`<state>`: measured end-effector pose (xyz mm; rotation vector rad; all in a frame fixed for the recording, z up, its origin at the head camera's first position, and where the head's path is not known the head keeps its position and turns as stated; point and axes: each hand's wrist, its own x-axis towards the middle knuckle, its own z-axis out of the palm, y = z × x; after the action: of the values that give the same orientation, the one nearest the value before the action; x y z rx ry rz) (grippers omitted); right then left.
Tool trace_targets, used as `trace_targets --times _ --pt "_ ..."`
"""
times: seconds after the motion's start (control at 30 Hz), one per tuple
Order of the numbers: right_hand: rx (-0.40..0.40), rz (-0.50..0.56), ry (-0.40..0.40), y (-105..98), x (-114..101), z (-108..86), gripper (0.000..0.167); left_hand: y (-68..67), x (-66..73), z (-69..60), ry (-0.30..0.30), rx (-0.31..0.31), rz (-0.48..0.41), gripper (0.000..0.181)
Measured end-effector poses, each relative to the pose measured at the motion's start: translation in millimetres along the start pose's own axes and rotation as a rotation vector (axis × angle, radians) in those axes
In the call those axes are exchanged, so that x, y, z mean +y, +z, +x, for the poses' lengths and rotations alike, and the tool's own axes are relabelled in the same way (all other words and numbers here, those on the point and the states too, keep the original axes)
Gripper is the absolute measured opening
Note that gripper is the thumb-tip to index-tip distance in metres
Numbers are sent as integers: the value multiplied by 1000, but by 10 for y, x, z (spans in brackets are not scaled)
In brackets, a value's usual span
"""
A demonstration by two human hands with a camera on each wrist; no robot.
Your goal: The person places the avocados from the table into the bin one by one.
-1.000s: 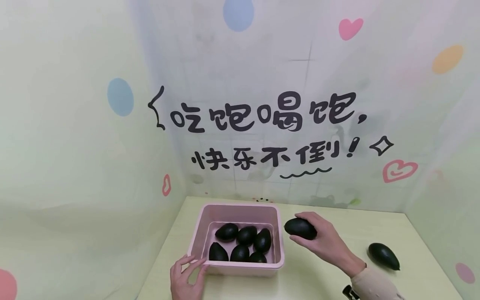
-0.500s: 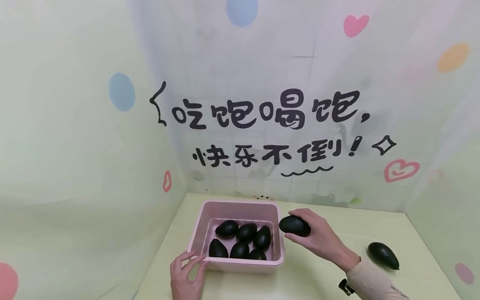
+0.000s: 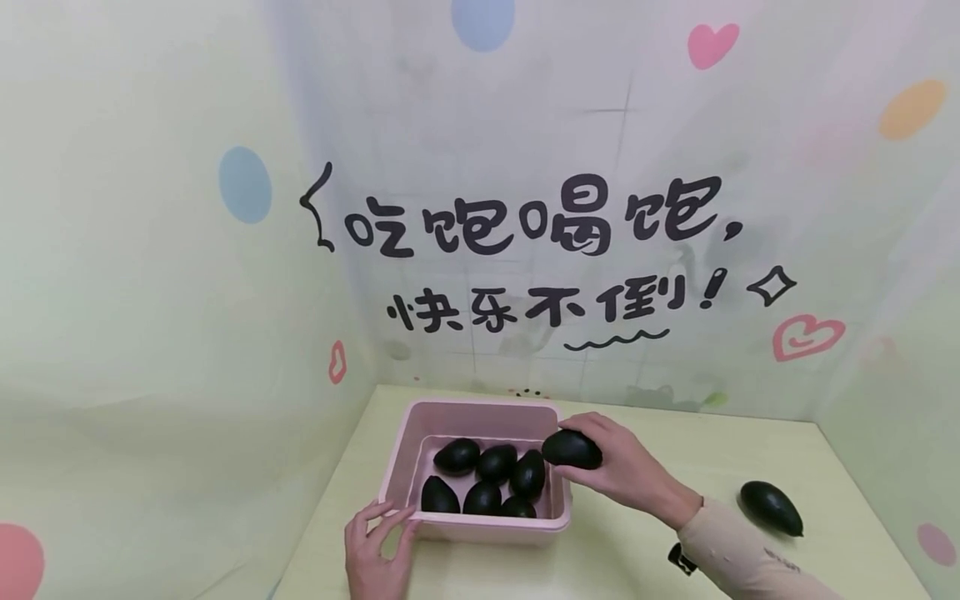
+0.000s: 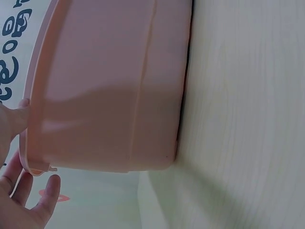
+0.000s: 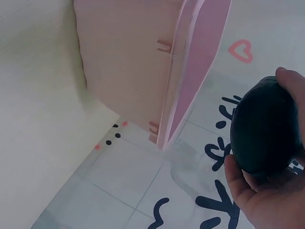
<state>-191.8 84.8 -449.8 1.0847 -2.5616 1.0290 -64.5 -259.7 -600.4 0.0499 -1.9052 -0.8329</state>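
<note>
My right hand (image 3: pixel 626 462) grips a dark avocado (image 3: pixel 572 450), fingers over its top and thumb beneath, at the right rim of a pink plastic box (image 3: pixel 480 533). In the right wrist view the held avocado (image 5: pixel 264 126) appears beside the box's open top, above rim height. My left hand (image 3: pixel 378 554) holds the box's front left corner, thumb on the front rim and fingers around the side. Several avocados (image 3: pixel 483 497) lie on the box floor; the front wall partly hides the nearest ones.
Another avocado (image 3: pixel 771 507) lies on the pale table (image 3: pixel 660 575) at the right. Behind the box rises a printed backdrop (image 3: pixel 525 167) with large black characters, and side walls (image 3: pixel 150 333) flank the table.
My right hand has carried the avocado leftward, from beside the box to over its right rim. The left hand has stayed at the corner, and the view has shifted slightly.
</note>
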Motion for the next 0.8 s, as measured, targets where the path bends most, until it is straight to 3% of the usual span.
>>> trace_targets --times 0.8 --pt "-127 -31 7 202 -64 100 55 -4 8 -7 -23 -9 -8 33"
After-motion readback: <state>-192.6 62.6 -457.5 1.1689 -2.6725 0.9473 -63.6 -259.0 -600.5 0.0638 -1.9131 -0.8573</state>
